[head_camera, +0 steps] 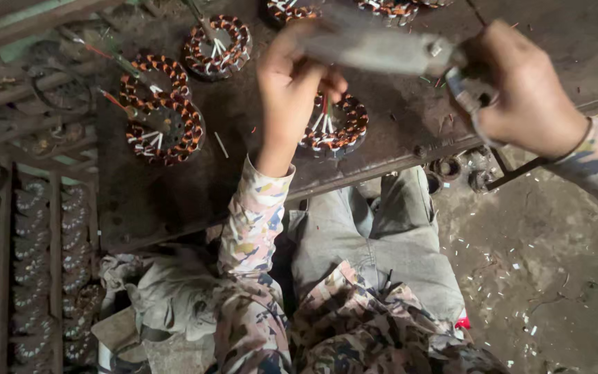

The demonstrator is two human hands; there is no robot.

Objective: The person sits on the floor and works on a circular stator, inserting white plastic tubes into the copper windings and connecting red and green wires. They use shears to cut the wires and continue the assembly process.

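Head view: a dark, grimy metal table (174,201) stands over a dusty floor (555,263) littered with pale scraps. Three copper-wound motor coils (164,128) lie whole on the table at ten to eleven o'clock, one (337,128) lies under the hands, and parts of more show along the top edge. At nine o'clock a rack (29,228) holds rows of similar coils. The left hand (292,83) pinches wires rising from the centre coil, grip closed. The right hand (520,90), at two o'clock, is closed round a grey metal tool (382,52).
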